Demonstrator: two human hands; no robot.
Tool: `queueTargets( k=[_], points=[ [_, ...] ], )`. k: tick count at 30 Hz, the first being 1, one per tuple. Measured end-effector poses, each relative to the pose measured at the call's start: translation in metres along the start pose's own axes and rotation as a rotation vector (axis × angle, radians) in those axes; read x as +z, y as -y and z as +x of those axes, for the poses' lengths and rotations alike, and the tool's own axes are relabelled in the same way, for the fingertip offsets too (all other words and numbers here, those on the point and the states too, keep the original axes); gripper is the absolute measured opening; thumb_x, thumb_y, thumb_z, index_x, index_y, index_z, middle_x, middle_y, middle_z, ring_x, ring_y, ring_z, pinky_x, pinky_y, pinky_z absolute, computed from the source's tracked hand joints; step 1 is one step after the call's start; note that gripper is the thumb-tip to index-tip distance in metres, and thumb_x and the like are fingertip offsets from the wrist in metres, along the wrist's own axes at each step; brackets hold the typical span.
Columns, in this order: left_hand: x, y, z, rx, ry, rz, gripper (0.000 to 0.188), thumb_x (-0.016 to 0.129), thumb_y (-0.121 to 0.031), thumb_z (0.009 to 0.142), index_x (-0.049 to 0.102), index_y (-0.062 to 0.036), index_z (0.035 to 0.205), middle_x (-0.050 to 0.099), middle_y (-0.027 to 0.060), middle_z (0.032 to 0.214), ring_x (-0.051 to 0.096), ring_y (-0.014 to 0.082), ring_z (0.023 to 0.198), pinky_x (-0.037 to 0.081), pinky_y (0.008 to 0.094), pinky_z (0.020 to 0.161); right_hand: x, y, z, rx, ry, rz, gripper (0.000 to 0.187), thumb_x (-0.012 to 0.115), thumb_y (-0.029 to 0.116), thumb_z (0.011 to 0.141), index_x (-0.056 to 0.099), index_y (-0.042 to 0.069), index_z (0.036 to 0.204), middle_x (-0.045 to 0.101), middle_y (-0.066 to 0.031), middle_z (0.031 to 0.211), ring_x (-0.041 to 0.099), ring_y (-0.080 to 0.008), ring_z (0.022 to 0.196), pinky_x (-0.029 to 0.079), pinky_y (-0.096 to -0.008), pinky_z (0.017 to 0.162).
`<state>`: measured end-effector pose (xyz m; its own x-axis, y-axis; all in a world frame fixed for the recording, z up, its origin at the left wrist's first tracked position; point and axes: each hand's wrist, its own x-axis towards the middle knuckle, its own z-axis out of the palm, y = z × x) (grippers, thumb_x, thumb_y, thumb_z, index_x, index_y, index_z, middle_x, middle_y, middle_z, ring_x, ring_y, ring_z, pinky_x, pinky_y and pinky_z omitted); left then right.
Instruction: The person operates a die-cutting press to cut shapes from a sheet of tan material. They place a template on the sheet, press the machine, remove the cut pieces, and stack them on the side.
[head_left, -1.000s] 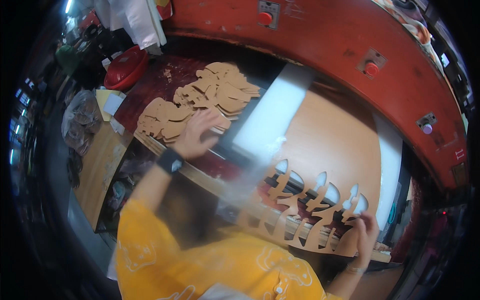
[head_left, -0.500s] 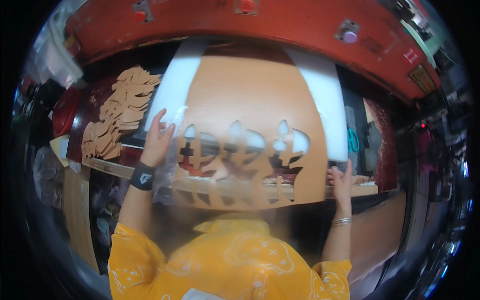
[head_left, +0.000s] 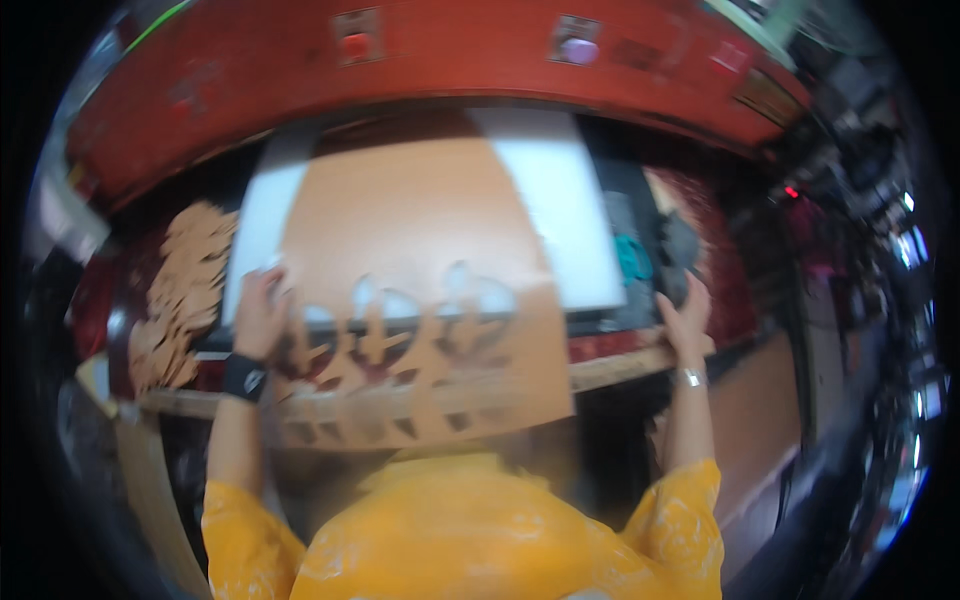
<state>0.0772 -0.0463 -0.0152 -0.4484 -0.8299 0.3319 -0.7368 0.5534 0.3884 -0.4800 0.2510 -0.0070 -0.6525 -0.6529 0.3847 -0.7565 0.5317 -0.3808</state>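
Note:
A large tan sheet [head_left: 420,200], leather-like, lies over a white board [head_left: 560,210]. Its near part has several cut-out shapes and hangs over the bench's front edge. Beside the sheet's left edge is my left hand [head_left: 262,315], slightly blurred, thumb and forefinger apart; I see nothing held in it. My right hand [head_left: 688,318] is away from the sheet to the right, open, with thumb and fingers spread. Just beyond its fingertips sits a dark grey, irregular piece [head_left: 680,245]; whether they touch is unclear. A teal looped thing [head_left: 632,258], like scissor handles, lies to its left.
Tan cut pieces [head_left: 185,290] are heaped at the left of the bench. A red machine beam [head_left: 450,60] with round buttons spans the back. The wooden bench edge [head_left: 620,368] runs along the front. A brown panel [head_left: 755,420] stands at the lower right.
The view has swung right, so the bench appears shifted left. My right hand has moved away from the sheet's right edge toward the grey piece. My left hand stays near the sheet's left edge.

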Motion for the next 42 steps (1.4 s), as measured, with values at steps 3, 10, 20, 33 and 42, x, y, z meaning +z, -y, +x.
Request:
queueTargets(
  k=[3, 10, 20, 33, 42],
  points=[
    [0.003, 0.003, 0.001, -0.084, 0.032, -0.034, 0.034, 0.06, -0.01, 0.082, 0.057, -0.0034, 0.115, 0.052, 0.0201, 0.113, 0.053, 0.0366, 0.105, 0.044, 0.0391, 0.091, 0.014, -0.042, 0.024, 0.055, 0.161, -0.131, 0.078, 0.073, 0.041, 0.07, 0.043, 0.009, 0.135, 0.039, -0.0206, 0.139, 0.034, -0.0359, 0.13, 0.026, -0.0434, 0.11],
    [-0.007, -0.008, 0.005, -0.028, 0.005, 0.059, 0.032, 0.062, -0.014, 0.083, 0.059, -0.0078, 0.114, 0.046, 0.0205, 0.125, 0.052, 0.0392, 0.11, 0.046, 0.0418, 0.089, 0.016, -0.056, 0.054, -0.032, 0.358, -0.169, 0.093, 0.074, 0.048, 0.064, 0.035, 0.012, 0.141, 0.027, -0.0252, 0.146, 0.023, -0.0392, 0.137, 0.02, -0.0475, 0.111],
    [-0.019, -0.01, 0.008, 0.011, 0.026, 0.039, 0.029, 0.066, -0.017, 0.078, 0.064, -0.0095, 0.106, 0.057, 0.01, 0.118, 0.051, 0.0314, 0.113, 0.042, 0.0409, 0.094, 0.008, -0.039, 0.069, 0.013, 0.286, 0.145, 0.076, 0.073, 0.023, 0.063, 0.046, 0.01, 0.133, 0.043, -0.0159, 0.121, 0.043, -0.0321, 0.117, 0.035, -0.0395, 0.102],
    [-0.009, 0.018, 0.017, 0.221, -0.018, -0.185, 0.031, 0.064, -0.015, 0.076, 0.061, -0.008, 0.105, 0.059, 0.0114, 0.115, 0.05, 0.0348, 0.113, 0.036, 0.045, 0.097, 0.043, 0.329, 0.014, -0.628, 0.596, 0.437, 0.069, 0.074, 0.027, 0.053, 0.058, 0.01, 0.118, 0.048, -0.0116, 0.105, 0.045, -0.031, 0.113, 0.036, -0.0402, 0.1],
    [-0.015, 0.016, 0.02, 0.175, -0.001, -0.225, 0.033, 0.066, -0.014, 0.073, 0.062, -0.0057, 0.104, 0.058, 0.0107, 0.114, 0.05, 0.0325, 0.114, 0.036, 0.045, 0.098, 0.114, 0.39, 0.036, -1.095, 0.691, 0.331, 0.066, 0.075, 0.026, 0.052, 0.06, 0.019, 0.116, 0.05, -0.0124, 0.103, 0.039, -0.0415, 0.116, 0.033, -0.0509, 0.1]
  ],
)
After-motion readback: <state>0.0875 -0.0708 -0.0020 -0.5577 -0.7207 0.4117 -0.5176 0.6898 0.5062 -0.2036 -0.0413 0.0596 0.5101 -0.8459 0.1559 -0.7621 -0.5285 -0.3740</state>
